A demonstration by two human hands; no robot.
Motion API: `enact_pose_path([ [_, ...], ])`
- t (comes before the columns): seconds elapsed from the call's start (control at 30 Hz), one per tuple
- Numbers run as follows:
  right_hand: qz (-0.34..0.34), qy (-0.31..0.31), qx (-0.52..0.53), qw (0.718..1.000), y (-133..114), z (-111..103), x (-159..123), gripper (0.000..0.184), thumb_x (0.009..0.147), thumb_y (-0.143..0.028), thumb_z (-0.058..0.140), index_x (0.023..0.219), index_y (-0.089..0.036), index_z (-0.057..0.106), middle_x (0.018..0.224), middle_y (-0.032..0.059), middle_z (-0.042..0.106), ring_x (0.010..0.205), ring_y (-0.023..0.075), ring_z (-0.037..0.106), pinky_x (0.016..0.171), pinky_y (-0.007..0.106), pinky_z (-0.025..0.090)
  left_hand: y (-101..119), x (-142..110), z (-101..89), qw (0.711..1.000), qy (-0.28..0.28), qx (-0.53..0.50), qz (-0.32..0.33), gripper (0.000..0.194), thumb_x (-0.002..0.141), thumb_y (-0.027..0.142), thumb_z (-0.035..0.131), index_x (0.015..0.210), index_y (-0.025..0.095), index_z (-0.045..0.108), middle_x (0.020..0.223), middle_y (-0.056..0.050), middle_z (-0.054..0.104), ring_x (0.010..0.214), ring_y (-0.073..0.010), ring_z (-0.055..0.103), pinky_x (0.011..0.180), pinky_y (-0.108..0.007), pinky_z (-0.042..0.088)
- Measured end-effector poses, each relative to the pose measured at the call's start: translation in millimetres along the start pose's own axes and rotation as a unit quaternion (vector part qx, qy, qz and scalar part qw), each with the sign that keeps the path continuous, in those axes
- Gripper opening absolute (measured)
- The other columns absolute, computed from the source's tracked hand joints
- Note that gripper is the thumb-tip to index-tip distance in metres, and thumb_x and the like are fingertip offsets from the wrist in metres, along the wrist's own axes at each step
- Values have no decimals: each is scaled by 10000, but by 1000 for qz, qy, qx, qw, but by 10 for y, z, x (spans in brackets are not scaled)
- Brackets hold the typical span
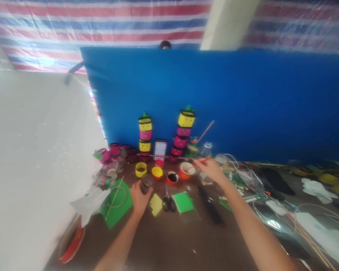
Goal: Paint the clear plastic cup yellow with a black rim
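Observation:
My left hand [140, 195] is closed round a dark-rimmed, see-through cup [147, 182], held just above the table. In my right hand [211, 169] is a thin reddish paintbrush [196, 164], pinched between the fingers. Its tip points into a red paper cup [185, 175] with a pale inside; blur hides whether it touches anything. Left of that stand a red cup of black paint [172, 177], a yellow cup [157, 173] and a yellow ring-shaped piece with dark edges [141, 170]. Scissors [168, 203] lie between yellow paper [156, 205] and a green paper pack [183, 202].
Two stacks of painted cups, a shorter one [145, 141] and a taller one [182, 137], stand before a blue panel [243, 101]. Green sheets [117, 203] and a red ring [72, 242] lie left. Cables and clutter [285, 218] cover the right side. Someone's head [165, 44] shows behind the panel.

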State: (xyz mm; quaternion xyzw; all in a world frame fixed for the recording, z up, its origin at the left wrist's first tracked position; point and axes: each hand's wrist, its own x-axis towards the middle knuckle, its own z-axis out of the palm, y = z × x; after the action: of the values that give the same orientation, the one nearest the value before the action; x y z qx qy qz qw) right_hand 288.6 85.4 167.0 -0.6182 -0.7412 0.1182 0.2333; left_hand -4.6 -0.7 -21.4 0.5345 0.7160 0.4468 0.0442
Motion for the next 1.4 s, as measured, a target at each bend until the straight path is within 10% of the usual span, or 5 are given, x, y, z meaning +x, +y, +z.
enact_pose_path([
  [0.7,-61,-113,-23,991,-221,-138,196,396,841,-444,380,637,-176,589,619,29,624,599,148,561,606,254,404,78,21,-56,1000,-24,4,14,519,635,474,626,1039,152,574,935,-111,604,889,-271,560,776,-381,431],
  [1.4,-8,-156,-1,988,139,-144,359,279,877,-366,490,1028,-144,564,989,44,602,833,136,596,734,324,512,33,11,-23,999,-28,12,23,545,642,502,609,1048,140,572,942,-117,605,884,-267,558,796,-385,429],
])
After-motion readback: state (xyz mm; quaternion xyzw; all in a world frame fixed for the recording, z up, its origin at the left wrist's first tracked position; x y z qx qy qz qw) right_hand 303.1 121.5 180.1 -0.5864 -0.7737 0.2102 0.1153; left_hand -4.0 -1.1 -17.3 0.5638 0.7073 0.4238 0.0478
